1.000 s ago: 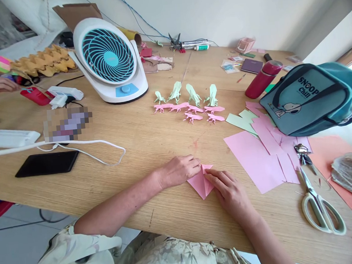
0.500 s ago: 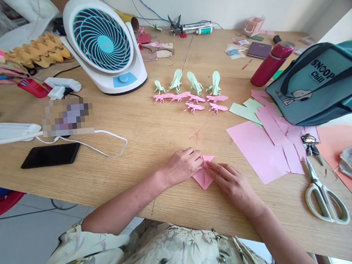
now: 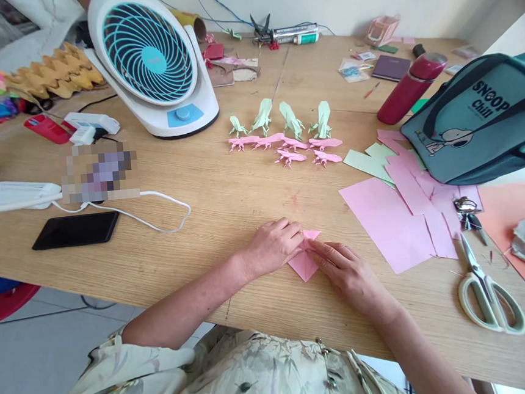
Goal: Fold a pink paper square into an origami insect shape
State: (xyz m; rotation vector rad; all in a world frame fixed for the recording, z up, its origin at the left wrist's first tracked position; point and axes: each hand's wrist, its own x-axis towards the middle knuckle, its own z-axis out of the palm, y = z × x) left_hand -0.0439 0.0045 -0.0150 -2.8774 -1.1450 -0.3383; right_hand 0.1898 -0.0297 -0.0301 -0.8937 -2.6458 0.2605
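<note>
A small folded piece of pink paper (image 3: 306, 265) lies on the wooden table near its front edge, creased into a kite-like shape with a point toward me. My left hand (image 3: 273, 245) is curled over its left side, fingertips closed at the upper left edge. From the right, my right hand (image 3: 347, 272) presses its fingers together on the paper's right side. The fingertips of both hands nearly meet at the middle crease and hide part of the paper. Beyond them stand several green origami figures (image 3: 291, 121) and several pink origami figures (image 3: 290, 157).
Pink paper sheets (image 3: 384, 223) lie to the right, by scissors (image 3: 489, 300), keys (image 3: 468, 209), a red bottle (image 3: 412, 89) and a teal bag (image 3: 476, 123). A fan (image 3: 152, 65), a black phone (image 3: 76, 230) and a white cable (image 3: 168, 231) are on the left.
The other person's hand at the far left has gone from view, away from the red cup. My hands and the pink paper stay nearly the same; the view shifts slightly.
</note>
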